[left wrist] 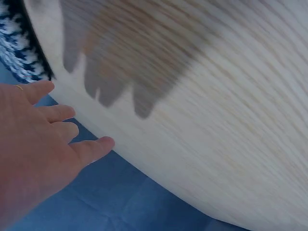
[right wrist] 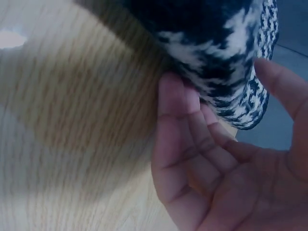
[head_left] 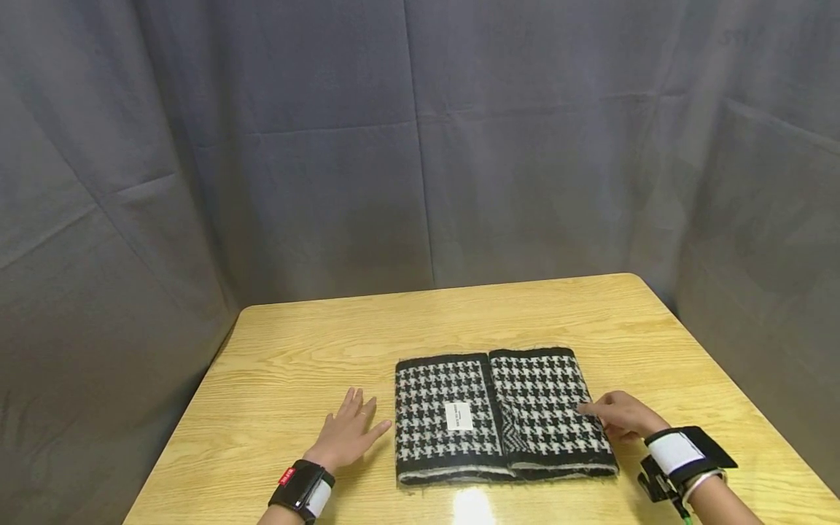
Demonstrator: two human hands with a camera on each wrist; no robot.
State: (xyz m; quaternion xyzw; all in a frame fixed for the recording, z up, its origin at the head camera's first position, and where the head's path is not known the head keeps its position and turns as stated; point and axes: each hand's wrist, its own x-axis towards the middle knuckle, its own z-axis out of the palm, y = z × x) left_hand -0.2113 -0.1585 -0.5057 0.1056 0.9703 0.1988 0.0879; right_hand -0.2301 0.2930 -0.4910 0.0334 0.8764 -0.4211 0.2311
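Observation:
A black-and-white houndstooth scarf [head_left: 446, 379] lies on the wooden table, its two ends folded in so that they meet near the middle. A small white label [head_left: 459, 416] shows on its left half. At its right edge my right hand [head_left: 625, 417] pinches the folded cloth. The right wrist view has the thumb [right wrist: 279, 86] on top and the fingers [right wrist: 175, 125] under the scarf's edge [right wrist: 211, 62]. Left of the scarf, my left hand [head_left: 345, 434] is spread and apart from it. Its shadow falls on the wood in the left wrist view.
The light wooden table [head_left: 295, 364] has rounded far corners. Grey curtains [head_left: 328, 182] hang behind it and along both sides. A bright reflection lies on the wood just in front of the scarf.

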